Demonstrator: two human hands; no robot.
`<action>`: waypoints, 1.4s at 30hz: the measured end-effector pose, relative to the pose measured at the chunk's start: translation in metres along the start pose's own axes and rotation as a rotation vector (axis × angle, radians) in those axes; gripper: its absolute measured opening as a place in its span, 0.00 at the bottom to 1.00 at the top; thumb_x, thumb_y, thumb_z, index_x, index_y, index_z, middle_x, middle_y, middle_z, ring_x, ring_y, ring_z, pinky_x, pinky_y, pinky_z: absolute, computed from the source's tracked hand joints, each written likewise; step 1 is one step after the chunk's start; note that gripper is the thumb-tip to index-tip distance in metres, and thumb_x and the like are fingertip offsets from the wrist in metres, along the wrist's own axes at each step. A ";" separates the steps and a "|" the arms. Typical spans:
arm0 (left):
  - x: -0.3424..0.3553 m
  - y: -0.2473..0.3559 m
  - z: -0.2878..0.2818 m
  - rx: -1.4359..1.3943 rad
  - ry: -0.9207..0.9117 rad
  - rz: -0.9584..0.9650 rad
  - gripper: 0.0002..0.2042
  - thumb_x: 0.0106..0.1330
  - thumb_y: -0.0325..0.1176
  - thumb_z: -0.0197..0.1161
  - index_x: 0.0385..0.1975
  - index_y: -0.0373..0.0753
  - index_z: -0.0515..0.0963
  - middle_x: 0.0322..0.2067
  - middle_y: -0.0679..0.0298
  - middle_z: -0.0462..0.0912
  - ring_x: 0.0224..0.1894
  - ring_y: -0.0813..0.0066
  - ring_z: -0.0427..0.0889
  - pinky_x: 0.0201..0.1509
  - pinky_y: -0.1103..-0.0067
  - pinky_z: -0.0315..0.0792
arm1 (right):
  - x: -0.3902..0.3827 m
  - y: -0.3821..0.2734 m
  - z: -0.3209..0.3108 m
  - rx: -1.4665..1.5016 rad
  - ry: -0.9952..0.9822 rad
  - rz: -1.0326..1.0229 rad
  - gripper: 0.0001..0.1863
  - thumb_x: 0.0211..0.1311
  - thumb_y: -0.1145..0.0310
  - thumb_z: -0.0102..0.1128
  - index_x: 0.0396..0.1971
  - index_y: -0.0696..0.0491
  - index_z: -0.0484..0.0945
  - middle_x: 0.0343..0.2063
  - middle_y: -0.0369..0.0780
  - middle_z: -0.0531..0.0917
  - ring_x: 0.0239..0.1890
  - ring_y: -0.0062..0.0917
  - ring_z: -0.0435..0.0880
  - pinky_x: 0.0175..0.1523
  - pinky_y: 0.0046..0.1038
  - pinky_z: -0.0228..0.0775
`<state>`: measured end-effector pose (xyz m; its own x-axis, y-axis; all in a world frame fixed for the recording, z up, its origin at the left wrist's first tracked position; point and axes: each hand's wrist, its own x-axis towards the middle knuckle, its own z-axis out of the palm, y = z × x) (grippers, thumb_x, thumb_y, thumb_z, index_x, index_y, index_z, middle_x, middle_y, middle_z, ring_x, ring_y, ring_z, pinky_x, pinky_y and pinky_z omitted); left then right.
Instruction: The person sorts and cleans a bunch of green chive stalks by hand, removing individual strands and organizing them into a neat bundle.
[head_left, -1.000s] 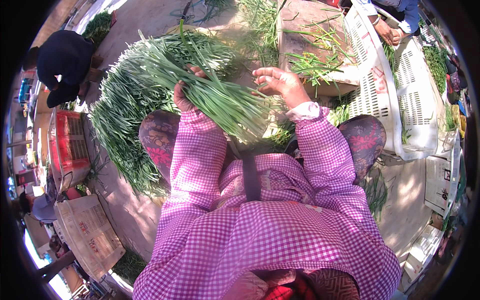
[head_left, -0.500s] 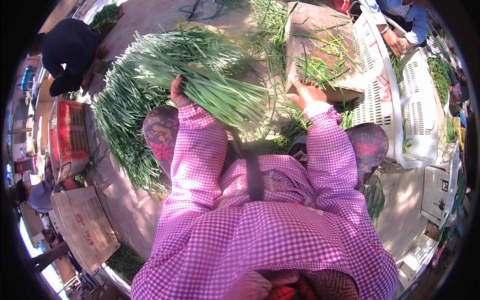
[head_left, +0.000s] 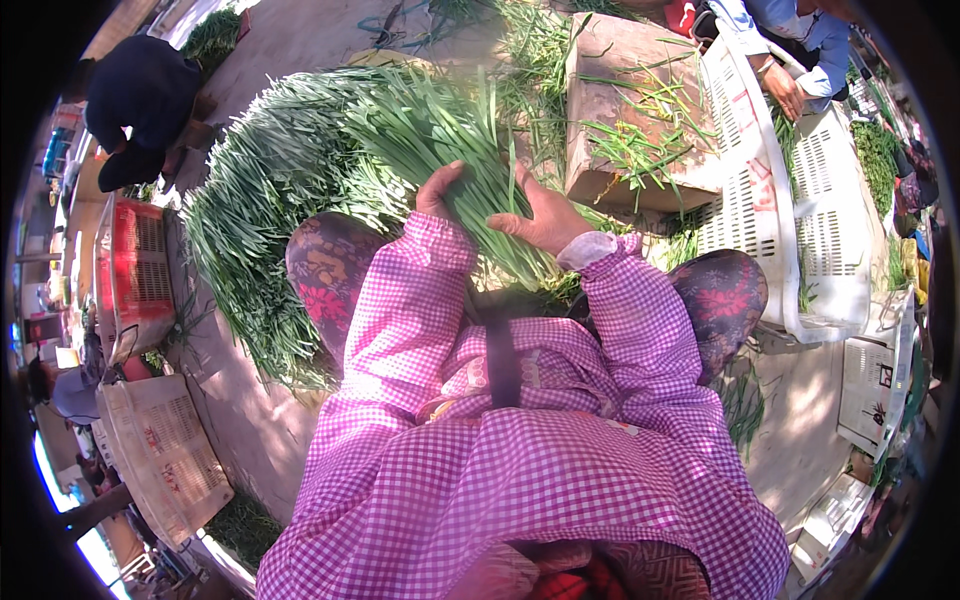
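Observation:
Both of my hands are on a bundle of long, flat green leaves with paler ends [head_left: 475, 170]. My left hand [head_left: 437, 191] grips it from the left side, fingers wrapped round it. My right hand [head_left: 542, 216] grips it lower on the right, thumb across the leaves. Behind the bundle and to its left lies a big pile of similar greens [head_left: 258, 215], reaching down beside my left knee. A wooden block [head_left: 615, 60] with loose yellowish-green leaves on top stands just beyond my right hand.
White plastic crates [head_left: 830, 230] line the right, where a co-worker's hands [head_left: 785, 90] rest at the far rim. A person in dark clothing [head_left: 140, 90] bends at upper left. A red crate [head_left: 140, 270] and a pale crate [head_left: 160, 450] sit on the left.
The bundle has swung upright and shifted right. My left hand has moved right with it. My right hand, earlier open and apart, has come inward and closed on the bundle.

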<state>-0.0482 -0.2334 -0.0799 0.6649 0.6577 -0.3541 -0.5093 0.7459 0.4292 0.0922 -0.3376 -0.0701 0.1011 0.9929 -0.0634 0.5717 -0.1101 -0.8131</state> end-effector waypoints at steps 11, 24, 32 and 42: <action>0.014 -0.007 -0.019 0.044 0.149 0.043 0.08 0.51 0.32 0.60 0.27 0.35 0.77 0.25 0.59 0.80 0.29 0.63 0.80 0.38 0.66 0.77 | 0.010 0.017 0.006 0.327 0.250 0.137 0.31 0.60 0.47 0.53 0.48 0.62 0.69 0.41 0.49 0.79 0.45 0.34 0.78 0.50 0.31 0.65; 0.012 -0.004 -0.024 0.001 0.080 -0.037 0.09 0.49 0.31 0.58 0.28 0.33 0.78 0.28 0.56 0.82 0.30 0.62 0.80 0.40 0.67 0.77 | 0.012 0.034 0.009 0.289 0.079 0.166 0.41 0.61 0.36 0.40 0.44 0.68 0.72 0.36 0.53 0.78 0.43 0.36 0.77 0.51 0.29 0.64; 0.003 -0.003 -0.009 0.077 -0.398 -0.095 0.32 0.49 0.38 0.56 0.56 0.29 0.63 0.54 0.45 0.68 0.55 0.50 0.69 0.60 0.62 0.65 | 0.005 0.030 0.006 0.416 -0.182 0.054 0.34 0.65 0.41 0.39 0.41 0.61 0.76 0.32 0.41 0.81 0.37 0.23 0.76 0.47 0.27 0.65; 0.008 -0.004 -0.020 -0.059 -0.382 -0.250 0.22 0.53 0.38 0.55 0.45 0.30 0.67 0.40 0.50 0.74 0.43 0.54 0.76 0.48 0.62 0.73 | 0.005 0.033 0.001 0.182 -0.052 0.018 0.24 0.61 0.48 0.50 0.42 0.54 0.77 0.32 0.47 0.82 0.36 0.37 0.81 0.42 0.34 0.69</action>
<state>-0.0516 -0.2294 -0.1009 0.9193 0.3796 -0.1041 -0.3310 0.8886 0.3174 0.1111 -0.3366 -0.0976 0.0651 0.9924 -0.1047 0.4133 -0.1223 -0.9024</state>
